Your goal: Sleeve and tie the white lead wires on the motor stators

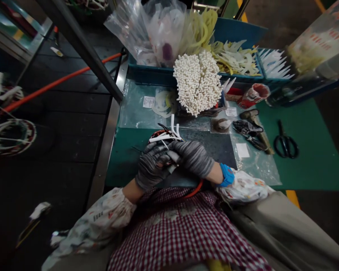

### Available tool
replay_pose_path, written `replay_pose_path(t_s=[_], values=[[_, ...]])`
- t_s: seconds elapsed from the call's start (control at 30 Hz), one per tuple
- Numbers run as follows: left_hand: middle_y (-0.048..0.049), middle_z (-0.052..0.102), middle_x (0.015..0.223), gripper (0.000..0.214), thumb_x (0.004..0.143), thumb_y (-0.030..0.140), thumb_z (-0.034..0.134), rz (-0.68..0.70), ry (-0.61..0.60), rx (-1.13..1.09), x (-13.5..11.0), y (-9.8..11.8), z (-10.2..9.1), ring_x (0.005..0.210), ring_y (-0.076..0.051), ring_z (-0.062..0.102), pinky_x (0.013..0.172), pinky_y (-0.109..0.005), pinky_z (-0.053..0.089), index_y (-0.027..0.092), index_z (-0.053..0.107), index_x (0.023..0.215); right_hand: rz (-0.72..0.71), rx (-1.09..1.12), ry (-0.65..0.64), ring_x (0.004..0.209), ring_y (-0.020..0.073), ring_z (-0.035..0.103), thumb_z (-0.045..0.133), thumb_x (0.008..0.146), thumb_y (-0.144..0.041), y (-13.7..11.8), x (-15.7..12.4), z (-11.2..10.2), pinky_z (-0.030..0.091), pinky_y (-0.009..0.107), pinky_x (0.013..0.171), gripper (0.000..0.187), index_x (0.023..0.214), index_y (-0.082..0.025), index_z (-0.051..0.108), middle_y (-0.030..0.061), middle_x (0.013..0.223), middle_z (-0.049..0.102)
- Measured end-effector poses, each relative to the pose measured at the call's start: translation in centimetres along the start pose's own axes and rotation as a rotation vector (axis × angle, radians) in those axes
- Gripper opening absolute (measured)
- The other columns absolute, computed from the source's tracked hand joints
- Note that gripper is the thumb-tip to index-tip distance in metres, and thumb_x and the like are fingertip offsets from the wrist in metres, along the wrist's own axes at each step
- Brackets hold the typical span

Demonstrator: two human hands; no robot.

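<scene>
My left hand [152,167] and my right hand [197,158], both in grey knit gloves, meet at the front of the bench. Between and behind them is a ring-shaped motor winding [157,134] with red and dark wires, largely covered by the gloves. White insulating sleeves [164,138] stick out of it, two upright and one lying across. The fingers of both hands are closed and bent together at the winding's near side. A thin white piece [164,144] pokes up between them; which hand grips it I cannot tell.
Behind the hands lies a big bundle of white cotton-tipped sticks or tubes [197,82]. Blue bins [152,75] hold plastic bags and yellowish strips [237,58]. Black scissors [286,145], a hammer-like tool [261,131] and a red can [252,96] are rightward. Another winding [12,136] stands left.
</scene>
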State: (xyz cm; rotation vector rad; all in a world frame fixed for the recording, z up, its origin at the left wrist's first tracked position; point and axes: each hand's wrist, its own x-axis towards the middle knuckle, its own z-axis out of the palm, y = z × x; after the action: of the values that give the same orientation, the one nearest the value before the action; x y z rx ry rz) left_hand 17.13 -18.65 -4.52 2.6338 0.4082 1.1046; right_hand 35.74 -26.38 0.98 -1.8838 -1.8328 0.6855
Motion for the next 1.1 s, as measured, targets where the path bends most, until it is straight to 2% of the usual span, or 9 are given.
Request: replay_pose_path(t_s=[0.13,0.23,0.3,0.37,0.47,0.7,0.8,0.9,1.1], values=[[-0.0038,0.084,0.11,0.01,0.1,0.032,0.072,0.005,0.021,0.01,0.6,0.3,-0.1,0.108,-0.023,0.08,0.109,-0.044,0.057,0.025,0.068,0.106,-0.032,0.584,0.137,0.094,0.0223,0.079,0.06,0.108,-0.042,0.9,-1.0,-0.3,0.062,0.035,0.089,0.03,0.111,-0.021,0.08,0.0072,0.105,0.085],[-0.0046,0.084,0.113,0.013,0.101,0.034,0.069,0.012,0.02,0.012,0.8,0.3,-0.2,0.108,-0.023,0.08,0.108,-0.044,0.058,0.024,0.068,0.11,0.002,0.762,-0.011,0.097,0.0233,0.078,0.069,0.103,-0.041,1.2,-1.2,-1.1,0.064,0.036,0.09,0.025,0.107,-0.021,0.081,0.0074,0.107,0.085],[-0.0034,0.084,0.112,0.013,0.1,0.034,0.071,0.01,0.012,0.0,0.7,0.2,-0.2,0.109,-0.022,0.08,0.108,-0.043,0.058,0.025,0.067,0.109,0.03,0.761,-0.036,0.084,0.02,0.075,0.076,0.095,-0.04,1.4,-1.1,-1.5,0.063,0.034,0.079,0.021,0.102,-0.02,0.081,0.0051,0.096,0.083],[-0.0014,0.084,0.112,0.011,0.1,0.035,0.073,-0.005,-0.004,-0.006,0.4,0.0,-0.1,0.111,-0.021,0.079,0.11,-0.043,0.057,0.026,0.068,0.105,0.048,0.719,0.016,0.074,0.0164,0.069,0.079,0.091,-0.038,1.7,-1.0,-1.6,0.06,0.031,0.071,0.02,0.099,-0.02,0.08,0.0027,0.088,0.08],[-0.0023,0.084,0.115,0.013,0.103,0.038,0.072,-0.005,-0.02,-0.003,0.0,-0.2,0.3,0.114,-0.022,0.079,0.113,-0.043,0.056,0.026,0.069,0.104,0.044,0.675,0.055,0.072,0.0149,0.067,0.078,0.09,-0.035,2.1,-0.9,-1.5,0.058,0.029,0.069,0.018,0.1,-0.019,0.08,0.0029,0.087,0.08],[-0.0043,0.084,0.111,0.013,0.1,0.036,0.074,-0.002,-0.002,0.001,-0.1,-0.3,0.5,0.11,-0.024,0.08,0.108,-0.045,0.057,0.024,0.069,0.105,-0.017,0.645,0.065,0.076,0.0171,0.072,0.075,0.096,-0.034,2.5,-1.4,-0.7,0.061,0.03,0.072,0.017,0.104,-0.02,0.081,0.0046,0.09,0.083],[-0.0044,0.084,0.112,0.017,0.101,0.037,0.073,-0.014,-0.028,-0.017,-0.1,-0.3,0.3,0.109,-0.024,0.08,0.11,-0.046,0.057,0.025,0.072,0.112,-0.143,0.584,0.014,0.088,0.0207,0.077,0.074,0.1,-0.039,3.0,-2.3,-0.1,0.065,0.037,0.083,0.019,0.107,-0.024,0.083,0.0058,0.101,0.084],[-0.0046,0.084,0.114,0.019,0.102,0.039,0.071,-0.014,-0.059,-0.042,-0.3,-0.4,0.2,0.109,-0.024,0.079,0.112,-0.047,0.056,0.024,0.074,0.115,-0.178,0.553,-0.016,0.095,0.0217,0.079,0.072,0.103,-0.043,3.5,-2.9,0.3,0.067,0.039,0.091,0.022,0.111,-0.026,0.084,0.0052,0.105,0.084],[-0.0014,0.084,0.117,0.013,0.099,0.035,0.077,-0.045,-0.08,-0.013,-0.5,-0.4,0.3,0.112,-0.023,0.078,0.113,-0.045,0.055,0.027,0.076,0.109,-0.161,0.593,0.191,0.092,0.0208,0.081,0.075,0.102,-0.03,3.3,-2.4,0.0,0.066,0.036,0.087,0.016,0.113,-0.025,0.085,0.005,0.105,0.087]])
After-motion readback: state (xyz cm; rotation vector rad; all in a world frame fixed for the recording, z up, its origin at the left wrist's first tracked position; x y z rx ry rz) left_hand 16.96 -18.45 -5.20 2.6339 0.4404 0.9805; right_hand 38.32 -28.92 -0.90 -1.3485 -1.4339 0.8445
